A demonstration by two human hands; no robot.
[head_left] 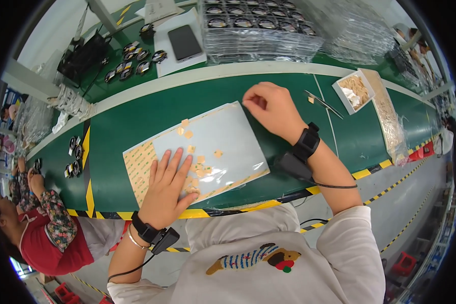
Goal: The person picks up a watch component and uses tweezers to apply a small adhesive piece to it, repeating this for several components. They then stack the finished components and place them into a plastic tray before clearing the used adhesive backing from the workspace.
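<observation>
A pale sheet [235, 139] with a tan printed strip [143, 162] along its left side lies on the green worktable. Small tan adhesive pieces [218, 153] are scattered over its middle. My left hand [163, 190] rests flat on the sheet, fingers stretched out, beside several of these pieces. Just off the sheet's far right corner, my right hand [271, 105] is curled with its fingertips pressed together. Whatever it may hold is hidden. To its right lie metal tweezers [327, 105], with a single tan piece [311, 100] next to them.
A white box [343, 97] of tan scraps stands at the right, beside a long tan strip [382, 114]. Behind the table's raised edge are a black phone [184, 42], round black parts [143, 67] and stacked clear trays [263, 48]. A co-worker [50, 238] sits at the left.
</observation>
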